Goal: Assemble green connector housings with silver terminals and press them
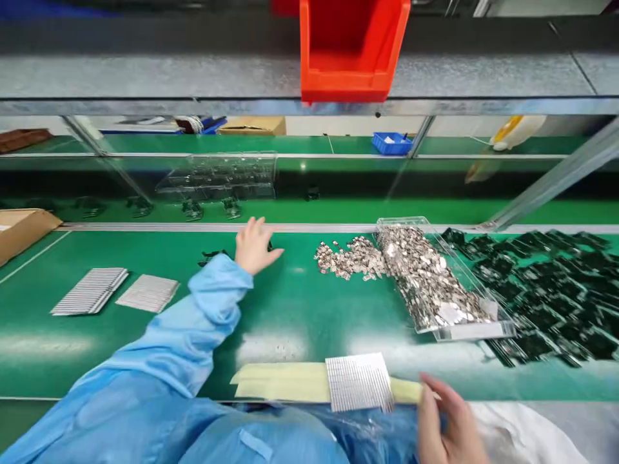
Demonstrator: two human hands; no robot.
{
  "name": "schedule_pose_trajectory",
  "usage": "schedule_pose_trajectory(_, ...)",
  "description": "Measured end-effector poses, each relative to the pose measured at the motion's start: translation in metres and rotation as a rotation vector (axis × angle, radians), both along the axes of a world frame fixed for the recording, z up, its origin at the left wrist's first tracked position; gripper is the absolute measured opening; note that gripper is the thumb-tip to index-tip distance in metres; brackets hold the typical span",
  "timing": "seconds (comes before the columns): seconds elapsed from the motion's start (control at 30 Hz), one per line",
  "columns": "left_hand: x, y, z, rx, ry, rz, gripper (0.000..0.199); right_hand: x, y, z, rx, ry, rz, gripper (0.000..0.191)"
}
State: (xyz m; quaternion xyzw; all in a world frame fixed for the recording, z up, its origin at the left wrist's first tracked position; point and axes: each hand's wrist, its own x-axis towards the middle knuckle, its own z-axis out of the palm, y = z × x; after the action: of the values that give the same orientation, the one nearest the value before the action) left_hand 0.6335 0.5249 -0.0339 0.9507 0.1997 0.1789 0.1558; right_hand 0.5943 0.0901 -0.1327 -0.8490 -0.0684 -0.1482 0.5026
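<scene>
A grey shelf (169,71) spans the top above a glossy green bench (290,303), with slanting metal posts (563,171) between them, another green surface (319,145) farther back, and pale light reflecting near the bench's front edge.

No text, label, brand, number or sign can be read on anything in view.

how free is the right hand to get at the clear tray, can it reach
Probably yes: the near end of the clear tray lies just beyond the right hand, nothing standing between, though it seems to pinch the yellow strip.
</scene>
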Motion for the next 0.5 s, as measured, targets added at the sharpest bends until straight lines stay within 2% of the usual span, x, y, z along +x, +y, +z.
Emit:
schedule_pose_trajectory(0.03,-0.002,0.02,-0.006,-0.04,0.051,-0.027,0.041,0.004,0.016,0.008,-0.061,0.012,0.082,0.033)
schedule_pose_trajectory(0.1,-0.006,0.035,-0.017,-0.1,0.109,-0.099,0.03,0.02,0.045,0.021,-0.12,0.0,0.218,0.029)
schedule_pose_trajectory(0.13,-0.009,0.03,-0.021,-0.118,0.108,-0.132,0.027,0.031,0.058,0.026,-0.162,0.0,0.274,0.029)
schedule_pose_trajectory(0.2,-0.021,0.006,-0.028,-0.151,0.095,-0.171,0.028,0.06,0.082,0.034,-0.323,0.029,0.37,0.028)
schedule_pose_trajectory(0.23,-0.029,-0.01,-0.032,-0.174,0.083,-0.182,0.034,0.076,0.095,0.036,-0.442,0.069,0.409,0.027)
schedule_pose_trajectory(0.33,-0.057,-0.047,-0.041,-0.28,0.054,-0.228,0.068,0.12,0.135,0.038,-0.61,0.118,0.433,0.02)
schedule_pose_trajectory(0.4,-0.074,-0.052,-0.048,-0.333,0.037,-0.25,0.09,0.142,0.158,0.036,-0.689,0.134,0.432,0.018)
schedule_pose_trajectory(0.5,-0.088,-0.039,-0.062,-0.337,0.044,-0.291,0.109,0.158,0.181,0.036,-0.821,0.163,0.434,0.009)
